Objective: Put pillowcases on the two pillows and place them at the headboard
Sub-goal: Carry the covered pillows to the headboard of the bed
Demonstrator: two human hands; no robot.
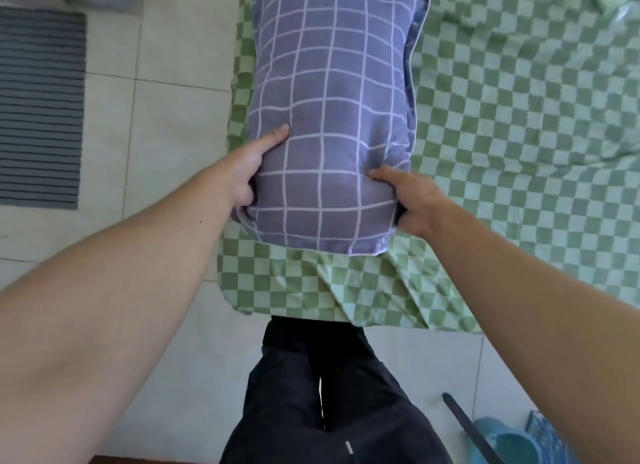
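A pillow [332, 93] in a purple pillowcase with a white grid lies lengthwise over the corner of the bed, its near end toward me. My left hand [249, 172] grips the near left side, thumb on top and fingers tucked under the edge. My right hand [412, 200] grips the near right side the same way, thumb pressing the top. No second pillow shows clearly.
The bed carries a green and white checked sheet [519, 117], rumpled toward the right. Pale floor tiles [166, 65] lie to the left with a grey striped mat [40, 110]. A blue plastic object [505, 443] sits at bottom right beside my dark trousers [325, 394].
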